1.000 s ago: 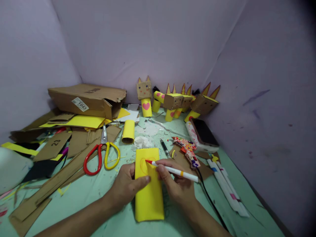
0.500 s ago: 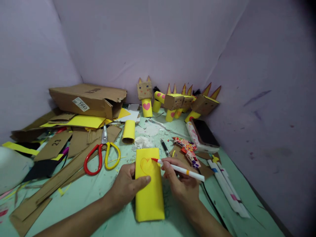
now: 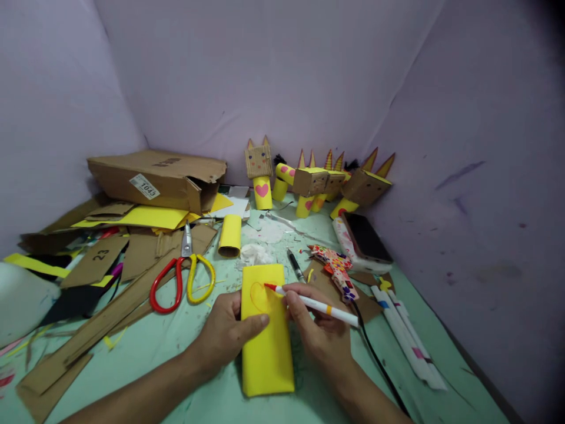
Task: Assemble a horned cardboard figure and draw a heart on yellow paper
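Metal scissors with red and yellow handles (image 3: 187, 249) lie on the green-covered bench (image 3: 143, 346), ten o'clock from the yellow paper-covered oblong (image 3: 267, 365). Left hand (image 3: 224, 330) clamps oblong's left edge, thumb across its face. Orange curved outline (image 3: 253, 294) sits toward its twelve-o'clock end. White, orange-banded, red-tipped marker (image 3: 342, 314) points to ten o'clock, pinched by right hand (image 3: 324, 335).

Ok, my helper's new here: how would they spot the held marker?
At the front of the green table, find the long yellow piece. Beside it, the right hand holds the marker, its orange band unlike the blue and pink on the markers farther right.
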A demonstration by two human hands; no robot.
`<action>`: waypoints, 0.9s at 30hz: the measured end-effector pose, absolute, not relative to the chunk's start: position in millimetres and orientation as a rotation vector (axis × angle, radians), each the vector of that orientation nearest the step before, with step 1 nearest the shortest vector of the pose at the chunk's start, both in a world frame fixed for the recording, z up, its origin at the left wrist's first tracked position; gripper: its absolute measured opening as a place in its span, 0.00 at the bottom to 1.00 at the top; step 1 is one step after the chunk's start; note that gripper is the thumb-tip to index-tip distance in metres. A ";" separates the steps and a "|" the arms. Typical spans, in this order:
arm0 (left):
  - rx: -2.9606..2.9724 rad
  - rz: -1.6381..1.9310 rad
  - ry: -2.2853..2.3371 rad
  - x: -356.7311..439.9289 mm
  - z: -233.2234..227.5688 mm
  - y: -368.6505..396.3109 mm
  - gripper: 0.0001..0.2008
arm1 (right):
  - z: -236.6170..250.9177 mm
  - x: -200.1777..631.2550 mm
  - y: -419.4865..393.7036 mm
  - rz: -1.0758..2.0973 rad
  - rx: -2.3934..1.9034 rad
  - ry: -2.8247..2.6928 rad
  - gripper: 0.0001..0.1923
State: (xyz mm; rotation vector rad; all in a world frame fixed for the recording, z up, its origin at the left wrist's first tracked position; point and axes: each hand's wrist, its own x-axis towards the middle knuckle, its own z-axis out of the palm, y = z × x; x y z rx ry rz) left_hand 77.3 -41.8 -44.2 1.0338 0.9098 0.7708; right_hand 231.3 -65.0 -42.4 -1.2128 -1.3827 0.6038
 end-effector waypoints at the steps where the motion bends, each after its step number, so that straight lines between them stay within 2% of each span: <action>1: 1.034 0.774 0.903 77.5 -43.6 -41.9 0.14 | -41.9 231.0 -65.4 0.599 -1.202 -1.425 0.06; 8: 1.030 0.756 0.900 77.9 -42.7 -41.8 0.15 | -44.6 232.8 -64.1 0.589 -1.275 -1.269 0.07; 14: 1.045 0.772 0.895 77.2 -43.7 -41.6 0.16 | -44.5 231.8 -63.9 0.611 -1.214 -1.414 0.07; 19: 1.031 0.757 0.886 77.1 -42.6 -42.1 0.15 | -44.5 234.0 -64.0 0.624 -1.263 -1.256 0.07; 27: 1.022 0.764 0.858 77.5 -45.0 -41.5 0.14 | -46.9 234.6 -64.5 0.630 -1.231 -1.340 0.07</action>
